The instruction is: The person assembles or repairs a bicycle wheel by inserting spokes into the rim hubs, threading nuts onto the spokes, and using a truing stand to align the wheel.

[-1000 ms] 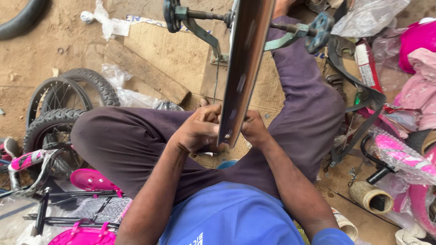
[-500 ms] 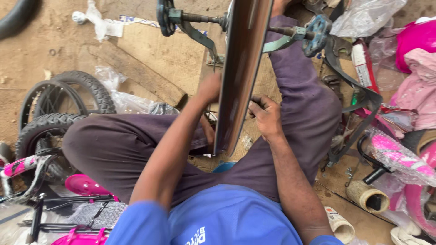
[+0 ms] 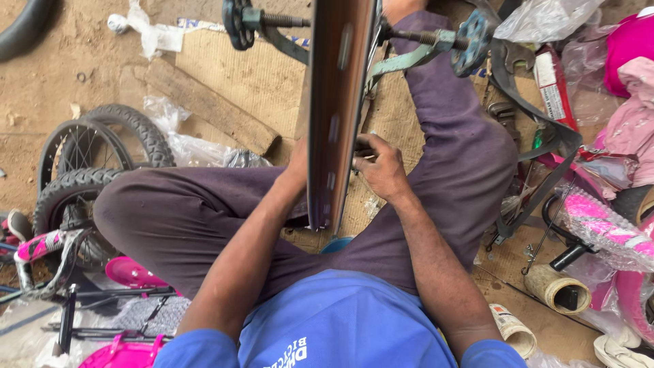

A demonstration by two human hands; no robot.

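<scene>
A bicycle wheel rim (image 3: 337,109), seen edge-on, stands upright between my knees in a green fork stand (image 3: 409,58) with threaded axle ends. My left hand (image 3: 298,169) reaches in at the rim's left side, and its fingers are hidden behind the rim. On the rim's right side my right hand (image 3: 383,167) has its fingers closed on a small dark tool (image 3: 362,148) at the spokes. I sit on the ground in dark purple trousers (image 3: 204,211) and a blue shirt.
Two small tyred wheels (image 3: 82,170) lie at the left, with pink bicycle parts (image 3: 129,272) below them. A wooden plank (image 3: 204,102) and cardboard lie ahead. At the right are a plastic-wrapped pink frame (image 3: 603,218), a tape roll (image 3: 558,289) and bags.
My left hand has let go of the rim's near edge and slid up behind its left side. My right hand has moved up along the right side to the spokes.
</scene>
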